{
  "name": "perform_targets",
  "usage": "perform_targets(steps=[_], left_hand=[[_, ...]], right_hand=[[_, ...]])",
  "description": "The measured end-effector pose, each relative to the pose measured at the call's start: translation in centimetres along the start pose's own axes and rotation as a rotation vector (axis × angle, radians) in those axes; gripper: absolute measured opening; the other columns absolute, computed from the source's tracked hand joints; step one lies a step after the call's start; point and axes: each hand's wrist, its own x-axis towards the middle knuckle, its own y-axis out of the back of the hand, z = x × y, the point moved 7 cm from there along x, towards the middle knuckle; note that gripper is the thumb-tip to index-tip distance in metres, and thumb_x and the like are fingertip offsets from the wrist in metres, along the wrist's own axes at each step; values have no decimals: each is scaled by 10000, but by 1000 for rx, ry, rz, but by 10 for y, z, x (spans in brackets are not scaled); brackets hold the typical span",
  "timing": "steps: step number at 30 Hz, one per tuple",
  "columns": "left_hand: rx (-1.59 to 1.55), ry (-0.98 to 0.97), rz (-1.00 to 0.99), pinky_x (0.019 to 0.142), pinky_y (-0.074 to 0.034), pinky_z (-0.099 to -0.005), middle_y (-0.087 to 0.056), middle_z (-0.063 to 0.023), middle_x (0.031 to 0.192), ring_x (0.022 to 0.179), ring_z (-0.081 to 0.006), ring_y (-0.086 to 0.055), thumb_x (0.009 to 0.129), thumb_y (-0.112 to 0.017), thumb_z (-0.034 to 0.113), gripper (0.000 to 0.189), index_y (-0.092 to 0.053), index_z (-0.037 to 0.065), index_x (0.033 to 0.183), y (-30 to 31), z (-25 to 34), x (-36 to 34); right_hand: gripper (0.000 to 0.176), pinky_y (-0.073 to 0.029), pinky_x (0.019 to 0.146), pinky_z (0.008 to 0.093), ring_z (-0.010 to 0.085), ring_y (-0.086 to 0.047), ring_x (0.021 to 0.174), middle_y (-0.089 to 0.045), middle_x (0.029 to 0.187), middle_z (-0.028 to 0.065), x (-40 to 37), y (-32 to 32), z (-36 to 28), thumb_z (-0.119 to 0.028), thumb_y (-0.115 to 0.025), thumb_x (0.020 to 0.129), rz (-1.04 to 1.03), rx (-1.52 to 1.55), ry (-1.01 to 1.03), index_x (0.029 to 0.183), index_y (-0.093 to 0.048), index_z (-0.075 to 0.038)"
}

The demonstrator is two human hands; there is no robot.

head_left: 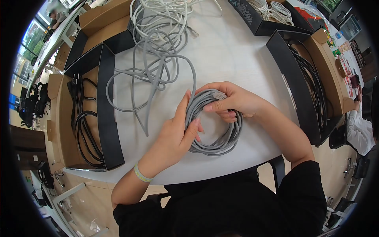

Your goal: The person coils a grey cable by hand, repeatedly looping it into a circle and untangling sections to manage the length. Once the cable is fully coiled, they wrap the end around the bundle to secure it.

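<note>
A grey cable coil (213, 147) is held up between both hands over the table's front part. My left hand (179, 132) is closed round the coil's left side, thumb inside the ring. At the top right of the ring, my right hand (233, 100) grips the coil with thumb and fingers. From the coil's upper left a strand runs up into loose grey cable (158, 75), which lies in tangled loops on the white table (229, 51). White cable (164, 17) lies tangled with it at the back.
On the left stands a black box (108, 114) with black power cords (81, 122); another open box (104, 27) is behind it. A right-hand box (292, 87) holds black cables (314, 87). Coiled white cables (276, 14) fill the back-right box. A person in white sleeves (359, 132) sits far right.
</note>
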Motion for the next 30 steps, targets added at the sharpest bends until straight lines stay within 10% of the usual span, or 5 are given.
perform_targets(steps=[8,14,21,24,30], left_hand=[[19,-43,-80,625,-460,-260,-533,-95,733,637,-152,-553,875,-398,66,627,-8,-51,1352,-8,-3,-5],[96,-161,-126,648,-460,-275,-551,-102,760,643,-176,-560,825,-526,142,801,49,-53,1347,-17,13,-14],[184,-594,-51,749,-449,-309,-554,-182,952,819,-247,-562,791,-609,255,830,-90,-104,1331,-11,32,-18],[209,-593,139,796,-433,-335,-486,-217,1090,939,-267,-516,787,-603,234,809,-106,-91,1337,10,29,-14],[135,-498,413,875,-392,-415,-315,-273,1267,1139,-351,-390,779,-606,163,877,26,-32,1354,36,19,-9]], right_hand=[[727,-430,414,276,157,-501,472,-517,653,47,-20,-13,-36,20,-645,567,504,-1174,806,1247,-428,-118],[630,-424,412,261,146,-514,503,-499,748,35,-34,-26,-36,-25,-692,468,601,-1573,1033,1076,-557,-122],[341,-476,523,260,206,-569,680,-540,862,77,-53,-22,-52,-51,-726,569,779,-1572,1230,880,-587,-80],[97,-447,842,361,260,-591,872,-588,928,159,-59,5,-65,-56,-636,755,771,-1147,1357,799,-552,-33],[223,-493,742,347,245,-627,747,-590,679,128,-54,48,-62,-227,-482,884,750,-143,982,824,-492,-12]])
